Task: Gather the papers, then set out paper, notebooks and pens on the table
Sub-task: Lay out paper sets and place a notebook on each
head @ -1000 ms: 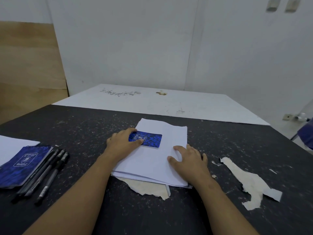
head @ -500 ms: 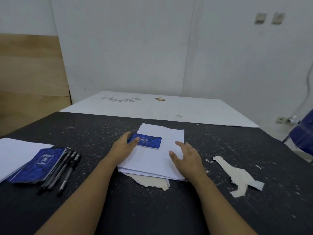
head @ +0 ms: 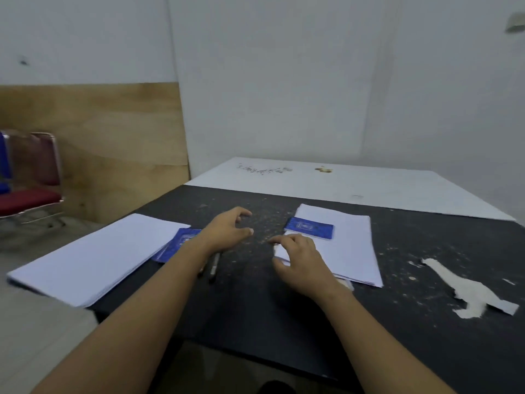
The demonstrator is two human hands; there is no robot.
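The left paper stack (head: 96, 257) juts past the worktop's (head: 255, 314) left edge, so a brush from the left forearm could, I'd say, tip it to the floor; the blue notebook (head: 177, 245) touches its right side; the pens (head: 214, 265) lie under the left wrist (apt to roll if nudged); the left hand (head: 227, 231) hovers loosely curled, holding nothing; the right hand (head: 301, 260), relaxed and empty, lies over the near left corner of the right paper stack (head: 352, 251), with the small blue notebook (head: 309, 231) just beyond its fingertips.
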